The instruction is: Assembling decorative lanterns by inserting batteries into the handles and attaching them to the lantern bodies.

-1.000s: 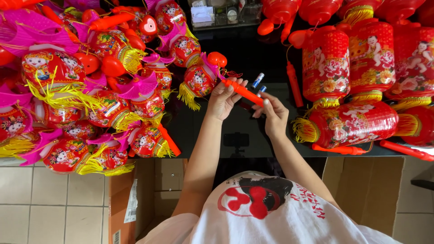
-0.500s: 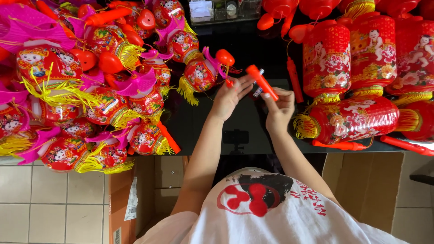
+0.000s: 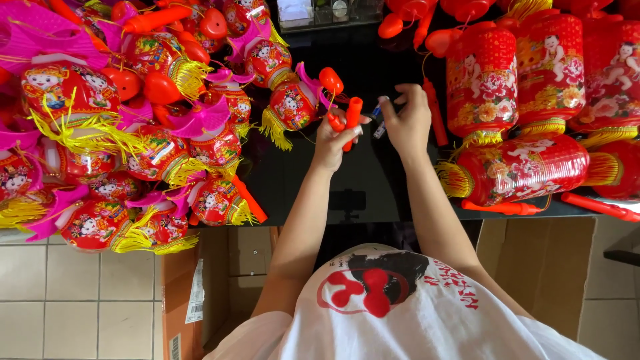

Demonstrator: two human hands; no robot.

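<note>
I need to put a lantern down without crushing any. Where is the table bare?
The bare black table lies below the left hand and right hand, between the small-lantern heap and the big red lanterns. Both sides are crowded.

The person wears a white short-sleeved T-shirt [image 3: 400, 313] with a red and black cartoon print [image 3: 373, 287] on the chest and a line of small red marks beside it. Both forearms are bare, and the hands carry no rings, watch or gloves.
</note>
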